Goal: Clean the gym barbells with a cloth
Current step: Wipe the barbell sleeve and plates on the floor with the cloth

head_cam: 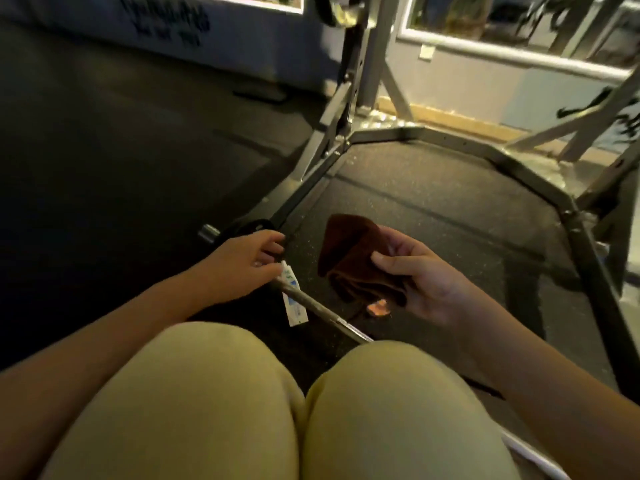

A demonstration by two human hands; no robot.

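Note:
A steel barbell (320, 311) lies on the dark rubber floor, running from its left end sleeve (209, 232) down towards my knees. My left hand (242, 263) reaches over the bar near a black weight plate (247, 227), fingers curled round the shaft. A white and blue tag (292, 304) hangs from the bar just below that hand. My right hand (420, 277) holds a folded dark brown cloth (349, 259) above the floor, to the right of the bar and apart from it.
A grey steel rack frame (460, 142) stands on the floor ahead, with uprights at the left (346, 109) and right (595, 258). A wall with mirrors runs behind it. My knees (277, 410) in tan shorts fill the bottom of the view.

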